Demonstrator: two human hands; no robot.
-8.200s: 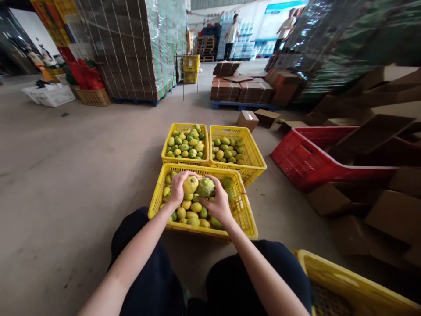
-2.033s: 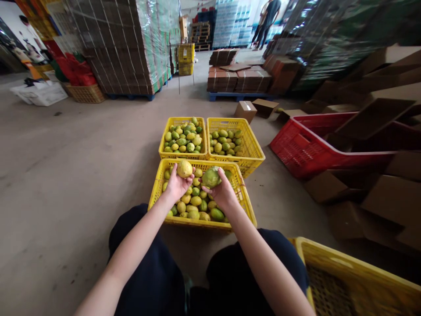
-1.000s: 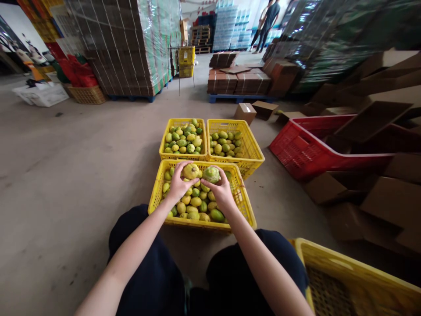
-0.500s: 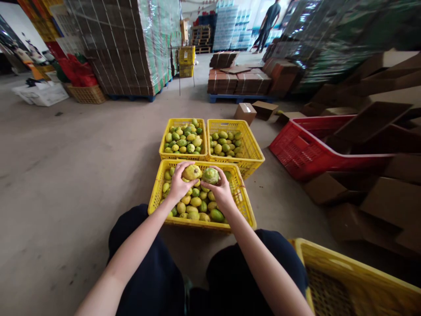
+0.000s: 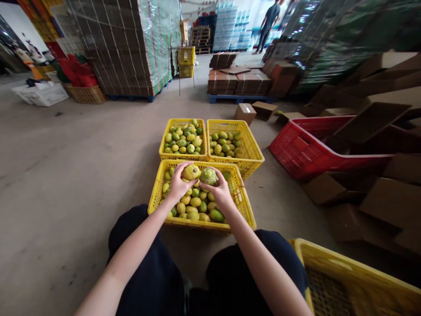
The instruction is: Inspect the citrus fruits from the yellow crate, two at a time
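Note:
My left hand (image 5: 178, 184) is closed around a yellow lemon (image 5: 190, 172) with a dark stem end. Pinched between the thumb and fingers of my right hand (image 5: 221, 188) is a greener lemon (image 5: 208, 176) with pale, scarred patches. Both fruits are held side by side, close together, above a yellow plastic crate (image 5: 245, 197). Many loose yellow and green lemons (image 5: 195, 202) lie in that crate, partly covered by my hands and wrists.
Behind stand two more yellow crates, the left one (image 5: 162, 147) fuller than the right one (image 5: 255, 149). Another yellow crate (image 5: 355, 267) is by my right knee. A red crate (image 5: 296, 147) and cardboard boxes (image 5: 388, 197) occupy the right side. Farther off, a person (image 5: 270, 24) stands.
The greener lemon in my right hand has shifted slightly left and turned a little. The left hand's lemon has barely moved. The distant person has changed stance.

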